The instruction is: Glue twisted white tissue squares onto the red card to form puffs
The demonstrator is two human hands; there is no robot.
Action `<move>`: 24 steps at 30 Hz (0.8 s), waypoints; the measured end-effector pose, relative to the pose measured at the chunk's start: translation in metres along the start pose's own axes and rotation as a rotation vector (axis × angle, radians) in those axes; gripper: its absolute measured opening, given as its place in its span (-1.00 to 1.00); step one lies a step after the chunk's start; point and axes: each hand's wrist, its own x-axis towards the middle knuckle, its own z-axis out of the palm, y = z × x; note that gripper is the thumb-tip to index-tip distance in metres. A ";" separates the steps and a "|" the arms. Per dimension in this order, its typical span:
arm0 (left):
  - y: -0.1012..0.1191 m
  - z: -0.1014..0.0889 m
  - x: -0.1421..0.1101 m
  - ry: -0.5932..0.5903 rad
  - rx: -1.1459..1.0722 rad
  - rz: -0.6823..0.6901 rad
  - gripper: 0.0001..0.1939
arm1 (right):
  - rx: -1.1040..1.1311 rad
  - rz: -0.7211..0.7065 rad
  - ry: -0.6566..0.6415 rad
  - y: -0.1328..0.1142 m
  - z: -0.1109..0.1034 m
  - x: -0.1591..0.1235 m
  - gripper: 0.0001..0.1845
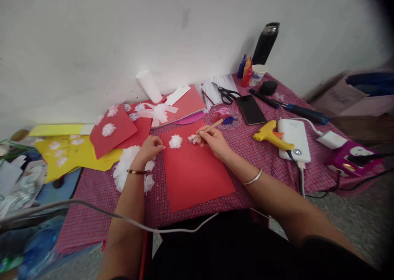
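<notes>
A sheet of red paper lies on the checked cloth in front of me. Near its far edge sit two crumpled white paper flowers, a fuller one and a smaller one. My right hand is closed around a paintbrush with a wooden handle, its tip down at the smaller flower. Left of the red sheet, my left hand has its fingers pinched together; a small whitish bit seems to show at the fingertips, too small to name. Under that forearm lies a pile of white tissue pieces.
Blue paint sits on a clear plastic palette beyond my right hand. Scissors, a phone, a yellow glue gun and a white power bank lie rightward. Flowered red cards lie left; a cable crosses in front.
</notes>
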 end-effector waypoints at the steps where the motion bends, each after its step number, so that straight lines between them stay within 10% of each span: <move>1: 0.004 -0.001 -0.005 0.042 -0.054 -0.020 -0.88 | 0.008 0.001 -0.007 -0.001 0.001 -0.001 -0.74; 10: 0.063 0.019 -0.033 0.220 -0.864 -0.227 -0.64 | -0.102 -0.103 -0.113 -0.007 0.017 -0.014 -0.74; 24: 0.069 0.040 -0.037 0.181 -0.745 -0.213 -0.83 | -0.250 -0.108 -0.120 0.002 0.020 -0.013 -0.85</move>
